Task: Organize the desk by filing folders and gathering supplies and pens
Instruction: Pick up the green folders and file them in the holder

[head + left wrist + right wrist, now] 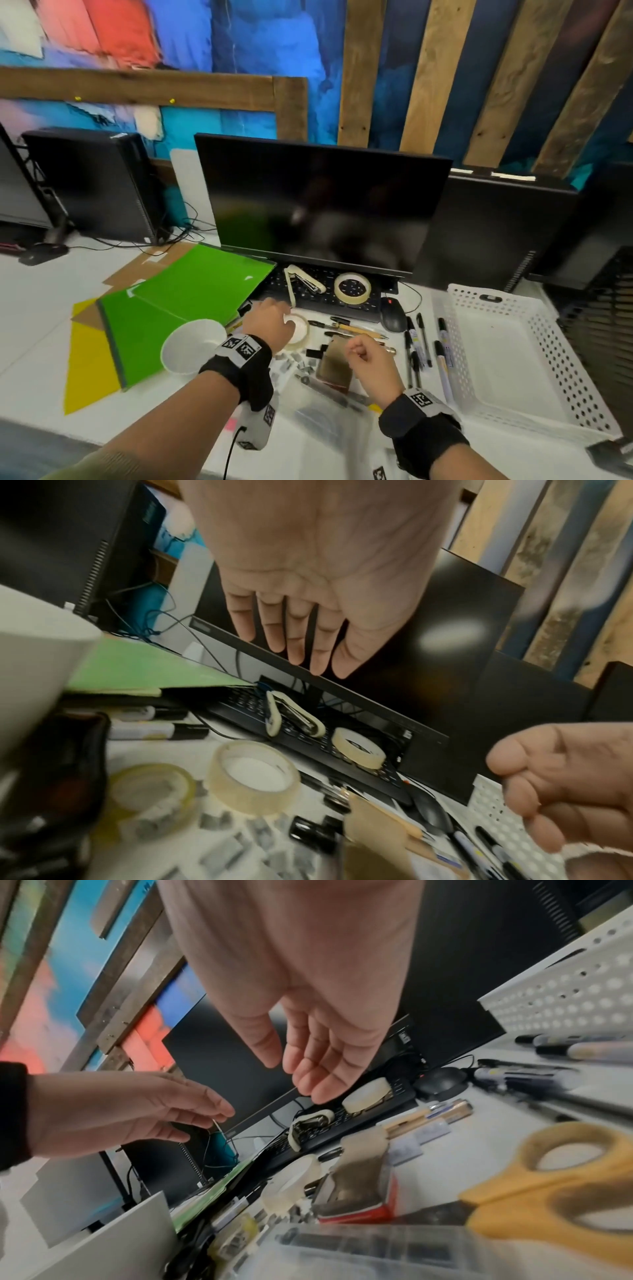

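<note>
Head view: we are judging the supply-gathering step barely begun; green folders [191,294] are lying unfiled on the bench [41,308], pens [419,342] beside the white basket [507,359]. Left hand [270,320] is hovering above a tape roll [298,330].
Left wrist view: we are seeing fingers [296,642] straight, gripping nothing; next move calls for closing round the roll.
Right wrist view: right hand [308,1047] is hanging relaxed, empty.

Two bare forearms, each with a wide black strap just behind the hand. The left strap [239,363] carries a grey block printed with black-and-white square codes, and a grey camera unit [255,426] with a thin black cable [230,455] hangs beneath it. The right strap [419,428] bears a similar coded block. An olive sleeve [99,464] covers the left arm.
</note>
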### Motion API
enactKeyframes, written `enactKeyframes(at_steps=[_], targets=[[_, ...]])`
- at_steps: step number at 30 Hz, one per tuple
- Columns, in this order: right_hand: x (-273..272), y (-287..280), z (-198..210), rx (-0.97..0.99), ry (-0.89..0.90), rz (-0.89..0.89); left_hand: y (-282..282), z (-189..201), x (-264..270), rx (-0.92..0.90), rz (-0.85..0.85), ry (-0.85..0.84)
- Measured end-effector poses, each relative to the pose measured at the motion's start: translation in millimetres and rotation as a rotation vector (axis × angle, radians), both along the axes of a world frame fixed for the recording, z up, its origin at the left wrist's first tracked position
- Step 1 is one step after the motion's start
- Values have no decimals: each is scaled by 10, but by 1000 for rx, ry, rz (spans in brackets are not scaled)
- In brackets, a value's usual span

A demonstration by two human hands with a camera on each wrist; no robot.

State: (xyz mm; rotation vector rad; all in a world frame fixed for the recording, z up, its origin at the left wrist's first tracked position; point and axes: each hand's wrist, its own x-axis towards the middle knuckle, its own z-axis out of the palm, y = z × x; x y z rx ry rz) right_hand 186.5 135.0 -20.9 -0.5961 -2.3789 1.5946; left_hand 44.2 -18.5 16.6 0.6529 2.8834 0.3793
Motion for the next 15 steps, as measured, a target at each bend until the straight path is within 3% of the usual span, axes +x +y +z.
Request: enactKeyframes(at_steps=[9, 15], targets=[[-713, -637, -88, -7, 0, -58, -778, -117, -550, -309, 107, -4], [-1099, -887, -87, 14, -1, -25, -1092, -291, -677, -333, 93, -113]])
